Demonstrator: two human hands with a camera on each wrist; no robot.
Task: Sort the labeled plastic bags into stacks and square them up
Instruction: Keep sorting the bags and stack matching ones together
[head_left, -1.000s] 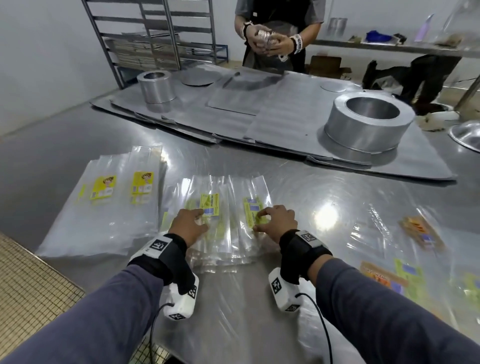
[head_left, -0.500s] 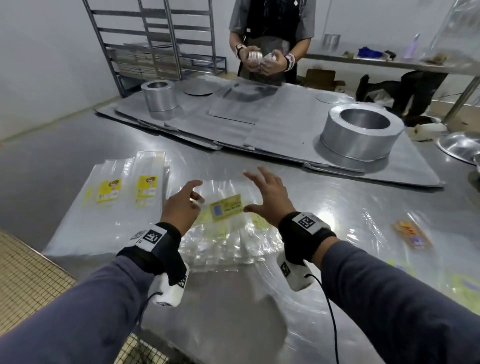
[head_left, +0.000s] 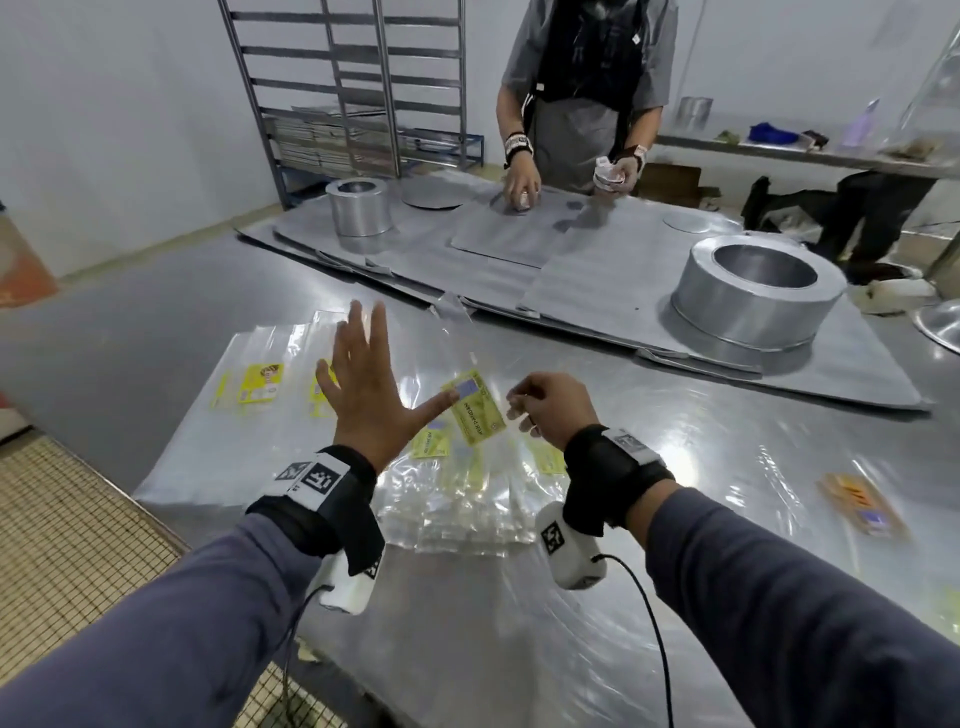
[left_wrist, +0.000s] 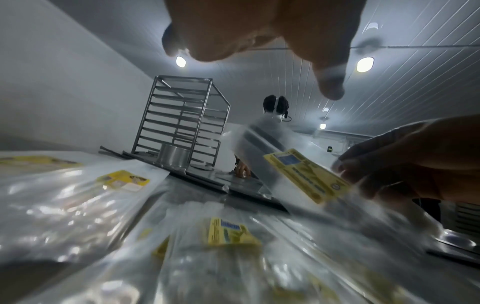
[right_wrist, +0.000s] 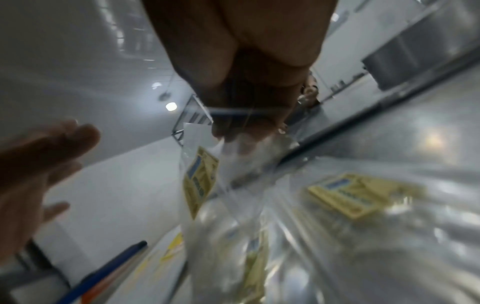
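1. Clear plastic, yellow label: my right hand (head_left: 553, 410) pinches one labeled bag (head_left: 475, 410) by its edge and holds it tilted above the loose pile (head_left: 467, 499) at centre frame, so I can read it and pick its stack.
2. My left hand (head_left: 366, 400) is spread wide, fingers straight, holding nothing. I'd say it's up there to take or steady the lifted bag.
3. To the left of the frame lies the flat stack (head_left: 249, 395) with cartoon-face yellow labels, kept apart from this blue-patch kind.
4. More loose bags with orange labels (head_left: 865, 501) sit at the right edge of the steel table (head_left: 675, 426), not yet sorted.
5. Writing: the lifted bag's label has a blue patch and dark print; the left wrist view shows it closer (left_wrist: 306, 176), but it's too blurred to read. No brand I can make out.
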